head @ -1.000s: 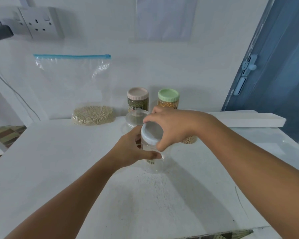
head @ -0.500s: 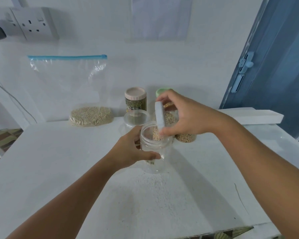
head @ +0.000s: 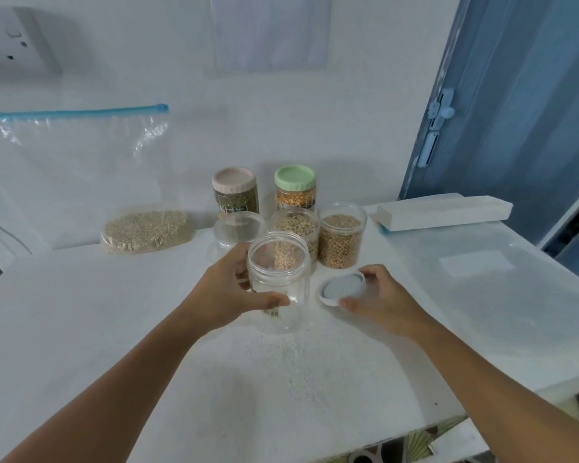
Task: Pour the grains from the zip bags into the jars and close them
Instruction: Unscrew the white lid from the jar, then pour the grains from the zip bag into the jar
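Observation:
An empty clear jar (head: 279,282) stands open on the white table, and my left hand (head: 229,292) grips it from the left, thumb across its front. To its right lies the jar's grey-blue lid (head: 342,288), upside down on the table, pinched at its rim by my right hand (head: 381,297). A zip bag (head: 91,182) with a blue seal leans on the wall at the back left, pale grains in its bottom. Behind the empty jar stand two lidless jars of grains (head: 340,240) and another empty open jar (head: 238,230).
A pink-lidded jar (head: 235,192) and a green-lidded jar (head: 295,188) stand against the wall. An empty clear bag (head: 475,265) lies flat on the right. A white block (head: 442,213) lies at the back right beside a blue door (head: 515,95). The table (head: 81,329) ends near me.
My right hand took the lid off the jar, carried it right and down, and now holds it on the table. My left hand has kept its hold on the jar.

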